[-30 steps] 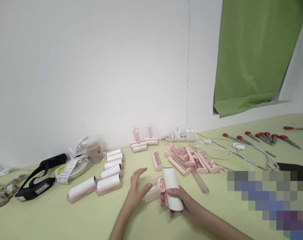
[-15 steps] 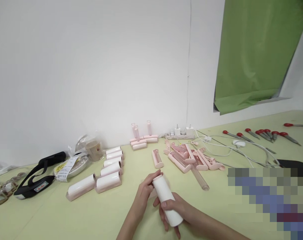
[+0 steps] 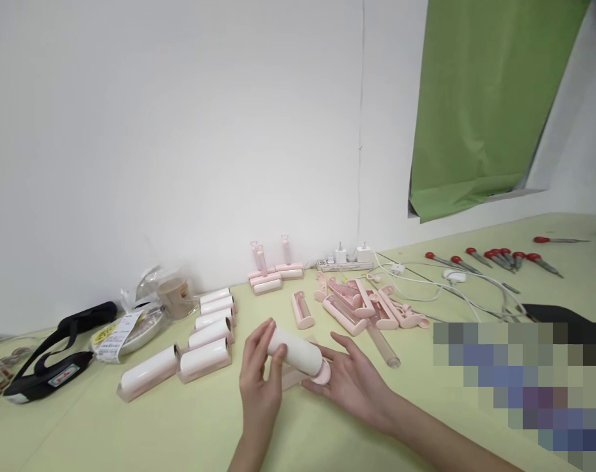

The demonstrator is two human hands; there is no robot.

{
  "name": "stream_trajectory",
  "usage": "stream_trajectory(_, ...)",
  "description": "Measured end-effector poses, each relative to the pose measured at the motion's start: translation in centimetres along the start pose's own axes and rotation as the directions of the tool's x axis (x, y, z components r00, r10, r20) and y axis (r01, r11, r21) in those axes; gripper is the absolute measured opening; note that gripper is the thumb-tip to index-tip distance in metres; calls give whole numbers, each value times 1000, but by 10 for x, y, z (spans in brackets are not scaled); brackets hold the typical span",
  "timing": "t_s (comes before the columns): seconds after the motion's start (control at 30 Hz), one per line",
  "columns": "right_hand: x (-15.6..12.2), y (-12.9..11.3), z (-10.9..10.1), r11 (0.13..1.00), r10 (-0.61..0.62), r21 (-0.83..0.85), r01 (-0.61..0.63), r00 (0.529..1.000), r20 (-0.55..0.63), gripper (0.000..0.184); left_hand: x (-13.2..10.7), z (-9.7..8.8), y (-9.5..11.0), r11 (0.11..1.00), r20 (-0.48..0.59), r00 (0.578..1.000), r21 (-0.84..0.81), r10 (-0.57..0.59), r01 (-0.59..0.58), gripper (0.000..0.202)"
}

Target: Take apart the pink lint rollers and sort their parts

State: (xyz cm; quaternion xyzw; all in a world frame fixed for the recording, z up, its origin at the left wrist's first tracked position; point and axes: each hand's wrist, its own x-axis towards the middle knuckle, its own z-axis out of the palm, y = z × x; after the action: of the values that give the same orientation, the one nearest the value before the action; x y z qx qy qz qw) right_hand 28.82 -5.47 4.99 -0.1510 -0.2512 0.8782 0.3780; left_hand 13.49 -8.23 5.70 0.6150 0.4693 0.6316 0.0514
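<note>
Presently, the left hand (image 3: 259,367) is pointing upward above the pale yellow-green table (image 3: 130,432), while the right hand (image 3: 361,383) is extending from the lower right, with its palm half turned up. The left thumb and fingers are pinching the upper end of a smooth white cylindrical roll (image 3: 298,351), which is sloping down to the right between both hands. The right fingers are spreading loosely, and some of them are touching a pale pink round plastic cap (image 3: 321,373) at the lower end of the roll; how far they are reaching behind it, I cannot tell. Beneath, a translucent plastic cover (image 3: 292,378) is lying on the table, and the hands and the roll are partly hiding it.

To the left, several white rolls in clear plastic cases (image 3: 204,358) are lying near one another. Beyond the hands, one pale pink plastic holder (image 3: 303,311) is lying apart, just beside a heap of similar pink holders (image 3: 371,305). Near the wall, pink rollers with upright handles (image 3: 265,276) are standing left of a white power strip (image 3: 344,265).
</note>
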Motion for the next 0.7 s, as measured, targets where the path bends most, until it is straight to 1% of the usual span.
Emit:
stream_trajectory(0.03,0,-2,1,1000,4,16,-4,1000,11,40,-4,3,-1,993,13,994,47,107,-107,36)
stream_trajectory(0.07,0,-3,1,1000,-1,26,1,1000,18,39,-8,6,-1,973,40,976,83,213,-215,40)
stream_trajectory(0.1,-1,-4,1,999,-11,33,11,1000,19,36,-12,9,-1,944,71,950,105,305,-312,44)
stream_trajectory(0.13,-1,-4,1,999,-23,42,22,1000,16,34,-15,11,-1,915,97,921,116,376,-386,48)
stream_trajectory(0.2,-2,-6,1,997,-31,66,30,999,13,32,-19,13,0,871,129,879,129,459,-474,51)
stream_trajectory(0.27,-3,-8,1,995,-25,97,23,1000,18,33,-19,13,1,855,143,866,145,479,-498,51)
stream_trajectory(0.43,-4,-13,3,992,-58,107,62,998,-37,36,-16,9,2,854,135,871,177,471,-489,50)
stream_trajectory(0.63,-2,-11,2,993,-115,24,117,991,-69,29,-17,9,5,846,160,857,149,490,-512,53)
stream_trajectory(0.7,-3,-8,3,989,-144,-45,142,988,-49,26,-18,9,6,836,173,846,148,504,-528,54)
